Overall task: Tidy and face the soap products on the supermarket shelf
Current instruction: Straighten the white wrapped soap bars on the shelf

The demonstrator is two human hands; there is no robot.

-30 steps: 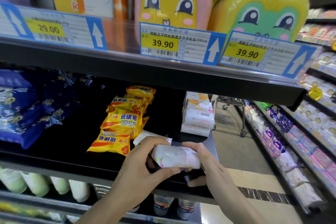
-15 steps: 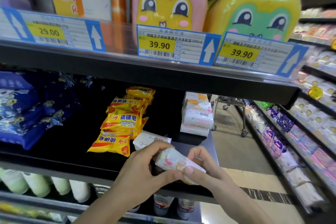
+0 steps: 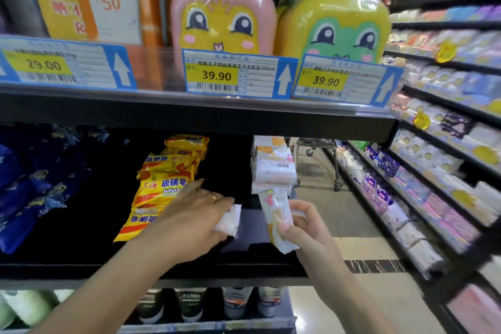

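Note:
My right hand [image 3: 301, 228] grips a white soap bar with pink and orange print [image 3: 276, 218], standing on end in front of the black shelf [image 3: 81, 260]. My left hand [image 3: 195, 214] lies over a second white soap bar [image 3: 230, 221] on the shelf, fingers curled on it. Behind my left hand sits a pile of yellow sulfur soap packs [image 3: 165, 182]. A stack of white soap bars [image 3: 272, 168] stands at the shelf's right end, just above the bar in my right hand.
Dark blue packs [image 3: 29, 184] fill the shelf's left side. The shelf above carries price tags [image 3: 238, 76] and pink and green cartoon bottles [image 3: 225, 13]. Bottles [image 3: 235, 304] stand on the shelf below. An aisle with a trolley [image 3: 320, 163] and stocked shelves runs to the right.
My hands have parted. The right hand alone now keeps the bar and has turned it upright. The left hand has moved left onto the second white bar on the shelf.

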